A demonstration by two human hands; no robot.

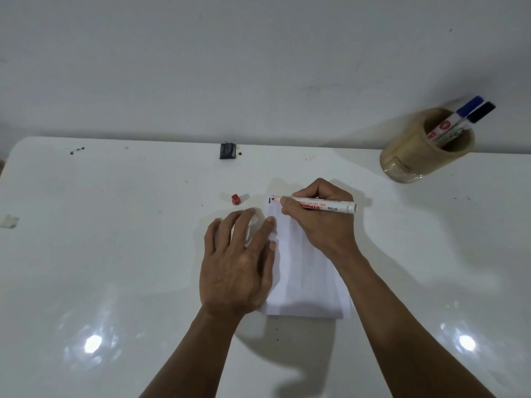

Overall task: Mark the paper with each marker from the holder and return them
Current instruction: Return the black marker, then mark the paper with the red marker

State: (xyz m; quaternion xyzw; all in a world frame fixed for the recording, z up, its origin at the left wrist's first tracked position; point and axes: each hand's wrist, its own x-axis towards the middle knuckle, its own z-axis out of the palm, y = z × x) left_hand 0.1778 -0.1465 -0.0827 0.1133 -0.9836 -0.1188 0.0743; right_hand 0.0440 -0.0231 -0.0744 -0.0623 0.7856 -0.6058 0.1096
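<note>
Left hand (238, 262) flat on paper (304, 271), right hand (319, 222) gripping red marker (324, 204) at top corner

My right hand (319, 216) covers the upper right of the paper (304, 282), and my left hand (238, 262) hides its left edge. Beyond my right hand, the holder (413, 156) conceals the lower barrels of two markers (459, 116). Their print is too blurred to read. Both my forearms run off the bottom edge.

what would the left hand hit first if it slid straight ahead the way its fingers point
Probably the red marker cap, lying on the table just beyond the left hand fingertips; it may pass slightly right of it.
</note>
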